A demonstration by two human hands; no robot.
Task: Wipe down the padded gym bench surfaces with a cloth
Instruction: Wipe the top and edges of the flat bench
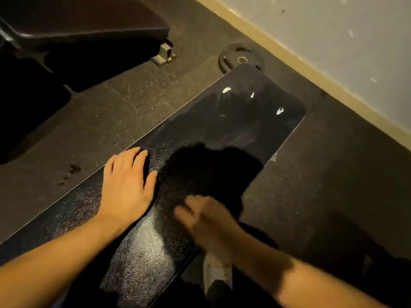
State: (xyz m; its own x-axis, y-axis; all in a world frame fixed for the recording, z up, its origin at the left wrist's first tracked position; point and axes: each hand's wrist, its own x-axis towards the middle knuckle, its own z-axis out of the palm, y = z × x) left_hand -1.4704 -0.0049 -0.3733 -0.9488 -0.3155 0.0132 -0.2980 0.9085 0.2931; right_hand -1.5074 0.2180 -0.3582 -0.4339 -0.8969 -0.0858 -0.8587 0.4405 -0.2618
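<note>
**Bench pad half wiped, far end still spotted**

Bench pad (pixel 222 134), black and grained, runs as a long strip from the lower left of the frame to the upper right, its rounded far end pointing toward the wall (pixel 333 41) and the weight plate (pixel 241 58) lying on the floor just beyond it. White smears (pixel 226 90) sit on that far end.

The left hand (pixel 126 185) lies flat on the pad, fingers spread and holding nothing. The right hand (pixel 206 218) is blurred at the pad's lower right edge, fingers curled; a pale cloth (pixel 216 272) hangs below the wrist, apparently gripped, though the blur hides the hold.

Risks, as I judge them: much of the cloth dangles off the edge, so a stroke may rub with bare knuckles rather than fabric. The far smears may be missed unless the reach extends. A second padded bench (pixel 89 21) at upper left also awaits.
</note>
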